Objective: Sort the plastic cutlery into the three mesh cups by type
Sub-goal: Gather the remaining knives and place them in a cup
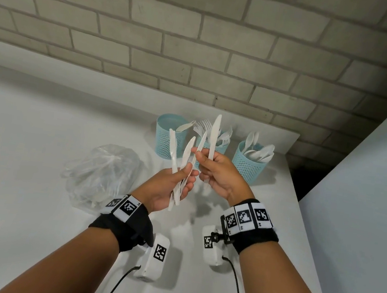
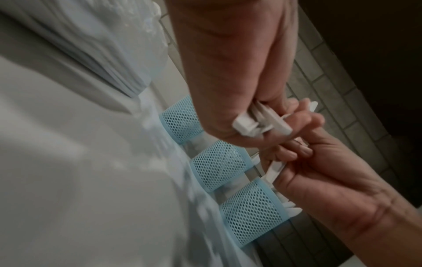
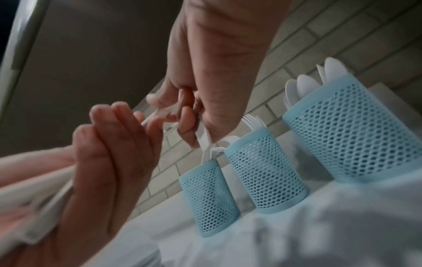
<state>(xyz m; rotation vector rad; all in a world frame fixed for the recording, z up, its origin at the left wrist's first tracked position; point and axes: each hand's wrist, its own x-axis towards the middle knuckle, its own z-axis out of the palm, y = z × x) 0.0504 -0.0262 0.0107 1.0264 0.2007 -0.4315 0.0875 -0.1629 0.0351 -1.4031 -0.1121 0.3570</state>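
My left hand grips three white plastic knives, fanned out with blades up. My right hand holds a single knife upright, and its forefinger reaches across to the rightmost knife of the fan. Both hands hover in front of three blue mesh cups. The left cup has one white piece leaning on its rim, the middle cup holds forks and the right cup holds spoons. The knife handle ends stick out of my left palm in the left wrist view.
A clear plastic bag with more white cutlery lies on the white table, left of my hands. A brick wall stands behind the cups. The table's right edge runs just past the spoon cup, beside a pale panel.
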